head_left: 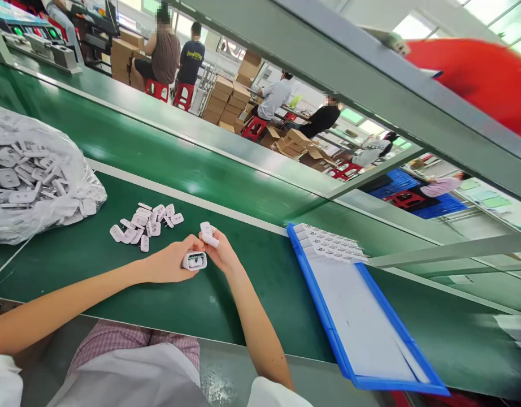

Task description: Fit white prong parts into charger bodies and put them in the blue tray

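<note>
My left hand (169, 263) is closed around a white plastic charger housing (204, 262), whose open end faces me and shows parts inside. Just to its right, my right hand (222, 253) pinches a small white plug cap (207, 232) in its fingertips, above and beside the housing's opening. Both hands hover close together over the green work surface (159, 308). Behind them lies a loose pile of similar white plug caps (139, 220), some with thin metal pins showing. Whether the fingertips of the two hands touch is hard to make out.
A clear plastic bag (88, 183) full of white caps sits at the left. On the right, a blue tray (324, 311) holds rows of white blocks (328, 240) at its far end. A metal frame beam (328, 68) crosses overhead. People sit beyond, among cardboard boxes (226, 96).
</note>
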The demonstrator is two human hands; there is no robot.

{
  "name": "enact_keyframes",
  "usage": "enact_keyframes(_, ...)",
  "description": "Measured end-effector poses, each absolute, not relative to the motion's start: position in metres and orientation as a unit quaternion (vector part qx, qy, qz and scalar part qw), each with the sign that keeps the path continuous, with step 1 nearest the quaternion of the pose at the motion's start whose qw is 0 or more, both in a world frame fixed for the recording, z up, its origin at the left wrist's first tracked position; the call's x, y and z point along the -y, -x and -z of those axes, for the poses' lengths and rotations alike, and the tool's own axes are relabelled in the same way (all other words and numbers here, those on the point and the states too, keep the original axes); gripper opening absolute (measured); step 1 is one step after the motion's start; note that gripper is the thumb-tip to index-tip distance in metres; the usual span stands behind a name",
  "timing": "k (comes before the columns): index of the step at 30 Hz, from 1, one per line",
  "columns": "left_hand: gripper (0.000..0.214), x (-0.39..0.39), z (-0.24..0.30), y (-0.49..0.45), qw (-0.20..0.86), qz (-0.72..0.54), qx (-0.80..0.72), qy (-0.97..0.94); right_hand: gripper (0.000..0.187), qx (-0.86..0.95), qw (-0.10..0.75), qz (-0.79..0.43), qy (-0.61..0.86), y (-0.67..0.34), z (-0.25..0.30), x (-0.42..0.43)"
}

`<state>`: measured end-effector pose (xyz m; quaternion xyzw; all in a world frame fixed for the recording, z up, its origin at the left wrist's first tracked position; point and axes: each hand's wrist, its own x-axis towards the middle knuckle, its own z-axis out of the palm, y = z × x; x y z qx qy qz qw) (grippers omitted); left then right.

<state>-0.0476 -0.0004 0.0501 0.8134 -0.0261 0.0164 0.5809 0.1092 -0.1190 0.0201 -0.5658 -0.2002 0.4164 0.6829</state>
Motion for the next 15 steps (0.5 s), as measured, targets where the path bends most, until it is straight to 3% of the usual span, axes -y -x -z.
enact_keyframes(6, 0.030, -0.005, -0.027, 0.047, 0.657, 0.004, -0.051, -0.752, 0.034, 0.221, 0.696, -0.349, 0.587, -0.100, -0.029, 0.137)
enact_keyframes(12, 0.034, -0.005, -0.023, 0.042, 0.647, 0.048, -0.030, -0.760, 0.032, 0.448, 0.542, -0.250, 0.666, -0.086, -0.052, 0.152)
enact_keyframes(15, 0.037, -0.004, -0.033, 0.044, 0.602, 0.042, -0.033, -0.797, 0.024, 0.440, 0.541, -0.263, 0.666, -0.081, -0.054, 0.151)
